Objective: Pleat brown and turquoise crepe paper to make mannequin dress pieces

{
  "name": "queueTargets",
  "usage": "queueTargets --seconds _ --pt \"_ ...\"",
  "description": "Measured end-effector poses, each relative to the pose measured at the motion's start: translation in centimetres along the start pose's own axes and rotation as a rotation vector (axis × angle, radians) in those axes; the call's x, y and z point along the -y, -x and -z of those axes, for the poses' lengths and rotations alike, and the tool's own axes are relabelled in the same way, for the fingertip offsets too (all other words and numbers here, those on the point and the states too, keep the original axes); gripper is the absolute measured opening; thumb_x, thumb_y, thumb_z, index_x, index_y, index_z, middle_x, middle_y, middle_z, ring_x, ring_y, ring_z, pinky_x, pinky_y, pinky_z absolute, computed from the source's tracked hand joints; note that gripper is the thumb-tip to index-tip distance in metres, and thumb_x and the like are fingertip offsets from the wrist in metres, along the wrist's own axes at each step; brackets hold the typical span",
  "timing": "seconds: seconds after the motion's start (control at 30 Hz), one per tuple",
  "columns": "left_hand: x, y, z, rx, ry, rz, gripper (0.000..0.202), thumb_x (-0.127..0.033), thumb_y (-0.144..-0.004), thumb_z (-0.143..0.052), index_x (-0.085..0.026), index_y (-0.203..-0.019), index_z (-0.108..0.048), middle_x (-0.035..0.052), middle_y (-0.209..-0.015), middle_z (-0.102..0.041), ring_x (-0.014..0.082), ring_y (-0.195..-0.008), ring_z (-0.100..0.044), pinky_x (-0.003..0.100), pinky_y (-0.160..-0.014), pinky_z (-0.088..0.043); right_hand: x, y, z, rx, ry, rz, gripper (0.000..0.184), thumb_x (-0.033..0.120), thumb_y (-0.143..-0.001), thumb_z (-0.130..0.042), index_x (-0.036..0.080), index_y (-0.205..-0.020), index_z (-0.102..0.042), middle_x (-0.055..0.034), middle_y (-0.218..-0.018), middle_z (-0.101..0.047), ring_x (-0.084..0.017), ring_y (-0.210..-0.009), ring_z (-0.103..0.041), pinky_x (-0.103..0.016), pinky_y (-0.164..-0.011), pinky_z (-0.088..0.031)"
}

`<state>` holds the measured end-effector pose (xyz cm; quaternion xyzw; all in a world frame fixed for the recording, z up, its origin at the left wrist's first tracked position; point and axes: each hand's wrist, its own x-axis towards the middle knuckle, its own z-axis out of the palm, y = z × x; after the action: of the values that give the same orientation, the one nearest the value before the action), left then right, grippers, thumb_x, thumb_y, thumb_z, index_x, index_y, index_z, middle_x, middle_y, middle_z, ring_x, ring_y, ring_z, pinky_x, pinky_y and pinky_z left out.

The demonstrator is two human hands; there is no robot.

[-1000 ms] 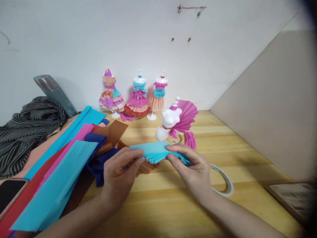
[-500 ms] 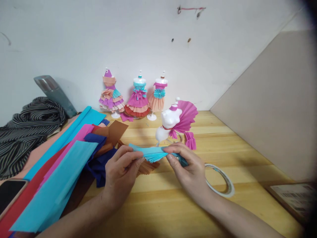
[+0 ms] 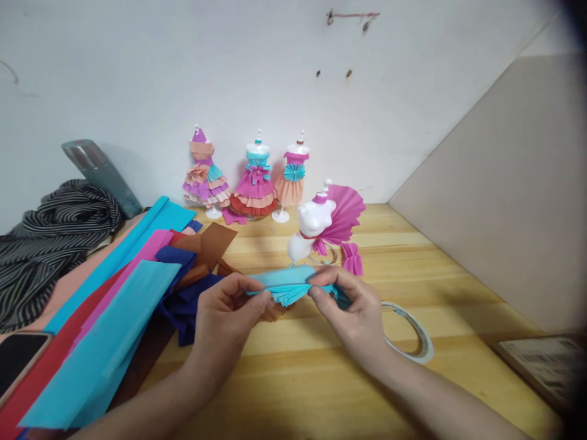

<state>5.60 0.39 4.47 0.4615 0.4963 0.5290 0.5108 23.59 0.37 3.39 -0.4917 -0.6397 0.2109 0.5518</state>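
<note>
Both hands pinch a pleated strip of light blue crepe paper [image 3: 287, 285] just above the wooden table [image 3: 321, 379]. My left hand [image 3: 224, 324] grips its left end between thumb and fingers. My right hand [image 3: 351, 311] pinches the right part, fingers closed over the folds. Right behind the paper lies a white mannequin torso [image 3: 309, 226] with a pink pleated fan skirt [image 3: 343, 214]. A small pink pleated piece [image 3: 352, 258] sits beside it.
Three dressed mini mannequins [image 3: 257, 177] stand by the wall. Coloured crepe sheets [image 3: 114, 305] pile at the left, beside striped cloth [image 3: 50, 238] and a phone [image 3: 18, 357]. A tape ring [image 3: 410, 339] lies to the right. A beige panel [image 3: 504, 195] bounds the right side.
The hands have drawn closer together, bunching the blue pleats tighter. The paper has shifted slightly up and left.
</note>
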Motion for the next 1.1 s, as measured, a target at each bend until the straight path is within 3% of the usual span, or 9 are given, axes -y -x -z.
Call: queueTargets --seconds 0.13,0.47,0.9,1.1 --pt "0.1 -0.2 0.0 0.008 0.022 0.041 0.021 -0.029 -0.063 -0.077 -0.012 -0.067 -0.066 0.0022 -0.052 -0.066 0.014 -0.044 -0.06 0.022 -0.043 -0.049 0.1 -0.1 0.0 -0.013 -0.025 0.061 0.008 0.016 -0.075 -0.059 0.019 -0.067 -0.06 -0.0017 -0.07 -0.062 -0.015 -0.063 -0.059 -0.025 -0.056 -0.046" --pt "-1.2 0.7 -0.5 -0.011 0.043 0.024 0.013 -0.022 -0.065 -0.075 -0.013 -0.064 -0.066 0.0019 -0.057 -0.069 0.0119 -0.048 -0.062 0.019 -0.047 -0.051 0.0 0.3 -0.1 -0.038 0.0 0.097 0.01 0.013 -0.075 -0.058 0.02 -0.068 -0.058 0.0012 -0.067 -0.059 -0.011 -0.056 -0.055 -0.021 -0.05 -0.043" --pt "-0.1 0.3 -0.1 0.021 0.097 -0.139 0.006 -0.016 -0.067 -0.075 -0.014 -0.069 -0.069 0.0005 -0.057 -0.07 0.0144 -0.048 -0.066 0.018 -0.043 -0.056 -0.2 0.8 -0.2 -0.072 0.012 0.087 0.009 0.014 -0.078 -0.061 0.022 -0.082 -0.06 0.0018 -0.071 -0.062 -0.012 -0.058 -0.06 -0.022 -0.051 -0.047" --pt "0.1 0.2 -0.2 -0.051 0.057 -0.305 0.016 -0.006 -0.066 -0.073 -0.017 -0.078 -0.074 -0.0033 -0.063 -0.072 0.0111 -0.048 -0.066 0.014 -0.044 -0.056 -0.2 0.6 -0.1 -0.05 0.068 0.24 0.026 0.008 -0.081 -0.059 0.025 -0.1 -0.066 -0.001 -0.083 -0.068 -0.015 -0.074 -0.064 -0.026 -0.064 -0.051"
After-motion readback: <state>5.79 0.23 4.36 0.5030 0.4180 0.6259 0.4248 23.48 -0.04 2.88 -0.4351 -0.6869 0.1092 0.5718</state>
